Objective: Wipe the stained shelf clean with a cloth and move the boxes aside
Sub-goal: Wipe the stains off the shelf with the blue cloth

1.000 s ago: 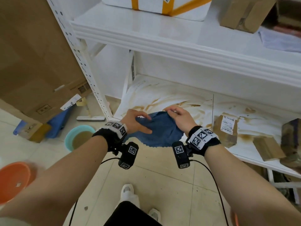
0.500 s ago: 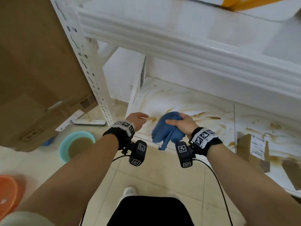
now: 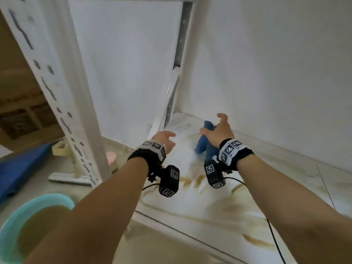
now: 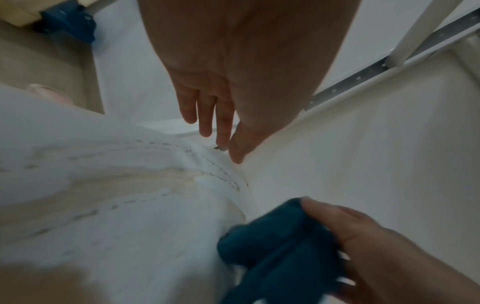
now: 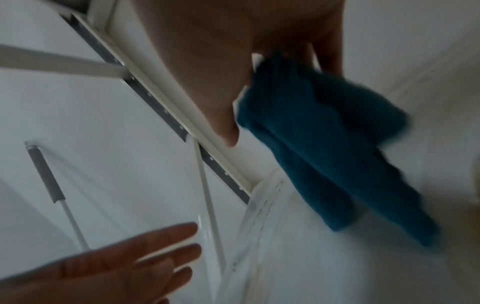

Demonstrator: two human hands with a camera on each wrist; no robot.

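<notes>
The white shelf (image 3: pixel 209 210) carries brown streaks and smears across its board. My right hand (image 3: pixel 219 130) reaches toward the rear left corner and grips a bunched blue cloth (image 3: pixel 202 143), which hangs down to the board. In the right wrist view the cloth (image 5: pixel 324 133) dangles from between thumb and fingers. My left hand (image 3: pixel 165 137) hovers just left of it with straight fingers (image 4: pixel 221 123), holding nothing, close above the shelf's left edge. In the left wrist view the cloth (image 4: pixel 272 246) is blurred. No boxes are in view.
A perforated white upright (image 3: pixel 57 92) stands at the shelf's front left, and a diagonal brace (image 3: pixel 171 98) runs up the rear corner. On the floor to the left are a teal basin of brown water (image 3: pixel 28 225), a blue bundle (image 3: pixel 19 168) and cardboard (image 3: pixel 15 115).
The view has dropped under the upper shelf. Both hands have moved deeper toward the rear left corner, the right one carrying the bunched cloth. The boxes have left the view.
</notes>
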